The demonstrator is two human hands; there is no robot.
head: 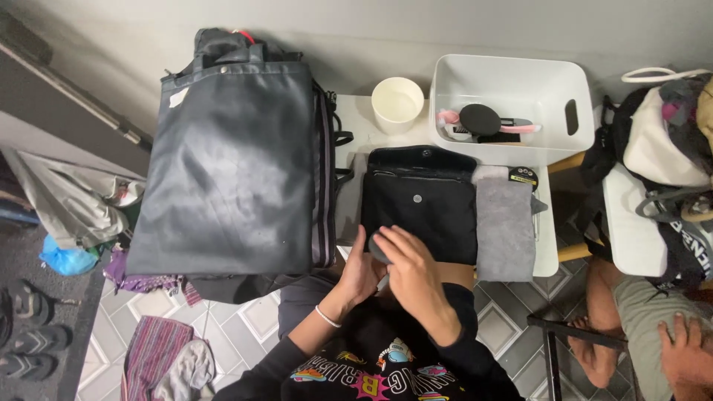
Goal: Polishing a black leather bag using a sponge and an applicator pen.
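Observation:
My left hand (pixel 359 273) and my right hand (pixel 413 276) meet at the near edge of a small white table (pixel 548 256). Together they hold a small dark grey object (pixel 377 249), partly hidden by my fingers; a thin grey part sticks out below it. Just beyond my hands lies a black pouch (pixel 420 199) with a snap button, its flap turned up. A grey cloth (pixel 505 223) lies to the right of the pouch.
A large dark grey tote bag (pixel 226 160) stands left of the table. At the back are a white paper cup (pixel 397 102) and a white bin (pixel 512 93) holding a black round pad and a pink item. Another person's leg and hand (pixel 683 355) are at the right.

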